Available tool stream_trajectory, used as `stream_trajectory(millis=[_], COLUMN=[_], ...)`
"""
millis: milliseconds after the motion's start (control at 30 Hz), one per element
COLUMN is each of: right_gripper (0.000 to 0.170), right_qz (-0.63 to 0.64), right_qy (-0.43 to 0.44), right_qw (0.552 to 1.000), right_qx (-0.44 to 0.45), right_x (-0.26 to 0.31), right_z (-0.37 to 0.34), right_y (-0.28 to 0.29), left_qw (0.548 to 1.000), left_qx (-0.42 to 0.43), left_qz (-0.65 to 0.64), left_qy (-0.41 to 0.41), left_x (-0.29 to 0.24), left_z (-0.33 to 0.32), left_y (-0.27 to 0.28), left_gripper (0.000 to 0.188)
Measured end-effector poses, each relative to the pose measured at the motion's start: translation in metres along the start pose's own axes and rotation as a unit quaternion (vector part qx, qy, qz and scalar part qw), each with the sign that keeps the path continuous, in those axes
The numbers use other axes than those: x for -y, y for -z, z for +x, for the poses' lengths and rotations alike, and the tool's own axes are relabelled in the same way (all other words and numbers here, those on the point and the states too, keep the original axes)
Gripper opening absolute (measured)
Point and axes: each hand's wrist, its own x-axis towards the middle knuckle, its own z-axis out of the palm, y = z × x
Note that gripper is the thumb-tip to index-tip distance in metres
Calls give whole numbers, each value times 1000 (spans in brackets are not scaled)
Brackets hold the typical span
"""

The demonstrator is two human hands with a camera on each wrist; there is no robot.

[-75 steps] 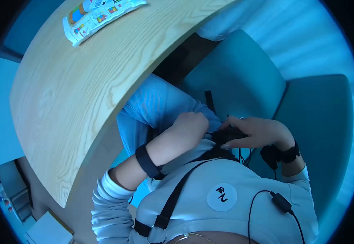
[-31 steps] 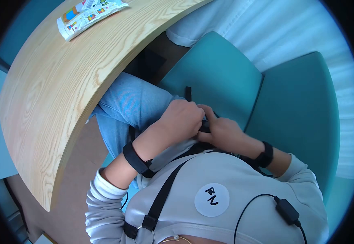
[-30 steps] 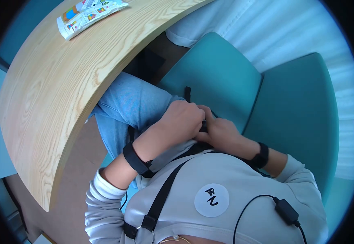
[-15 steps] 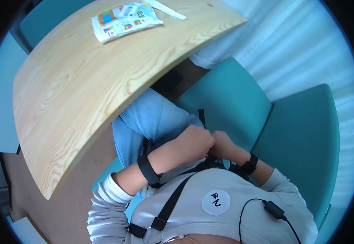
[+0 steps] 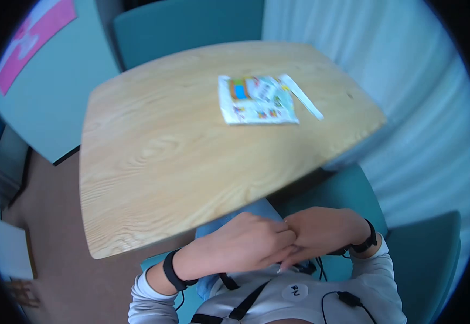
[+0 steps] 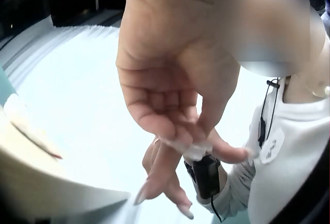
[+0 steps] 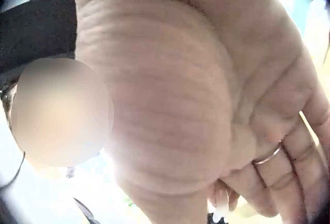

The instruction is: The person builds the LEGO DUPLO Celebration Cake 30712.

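My left hand (image 5: 251,243) and right hand (image 5: 327,229) meet in front of my belly at the table's near edge, their fingers overlapping. In the left wrist view the left hand's fingers curl loosely and its thumb (image 6: 214,105) comes close to them; a glossy whitish patch shows at the fingertips. Behind it, the right hand's fingers (image 6: 165,170) stretch out and spread. The right wrist view is mostly filled by the right palm (image 7: 165,90), its fingers lightly bent, one wearing a thin ring (image 7: 268,157). Neither hand visibly grips an object.
A wooden table (image 5: 165,162) spreads ahead. On it lie a white printed plastic packet (image 5: 262,110) and a narrow white strip (image 5: 306,98). A green seat (image 5: 348,189) is at the right, with a white curtain (image 5: 407,162) behind. A thin cable (image 5: 324,308) crosses my top.
The head view has tilted up, bringing the tabletop, packet and strip fully into sight. Earlier, both hands worked at a dark thing at my waist; now they overlap each other, higher over the lap.
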Motion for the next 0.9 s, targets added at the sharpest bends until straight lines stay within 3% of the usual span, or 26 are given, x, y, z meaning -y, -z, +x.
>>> stream_trajectory(millis=[100,167,233,267,333,467,533,633,833,900], right_gripper=[53,45,34,34,24,16,7,10,8,8], right_qz=[-91,-127,-217,-225,-222,-223,-287,-305,-277,-276], right_qy=[103,77,17,28,-94,-116,-80,-83,-69,-75], right_qw=[988,983,915,911,837,806,810,829,868,871], right_qx=[-69,-107,-340,-344,-492,-536,-505,-461,-405,-399], right_x=[17,31,27,25,13,3,5,2,-23,-25], right_z=[25,42,63,78,109,154,164,171,189,189], right_y=[48,76,107,119,145,174,181,194,197,194], left_qw=[995,977,929,899,842,769,765,756,750,751], left_qx=[-77,-140,-172,-181,-258,-313,-306,-279,-180,-188], left_qz=[67,153,295,354,401,460,464,461,448,476], left_qy=[4,55,141,183,254,314,326,371,452,417], left_x=[-13,-19,-5,7,29,62,63,79,100,101], left_z=[-15,-20,-14,-13,-1,8,12,22,21,21], left_y=[48,83,114,127,152,174,184,192,187,182], left_gripper=[15,16,16,15,15,15,15,12,9,12])
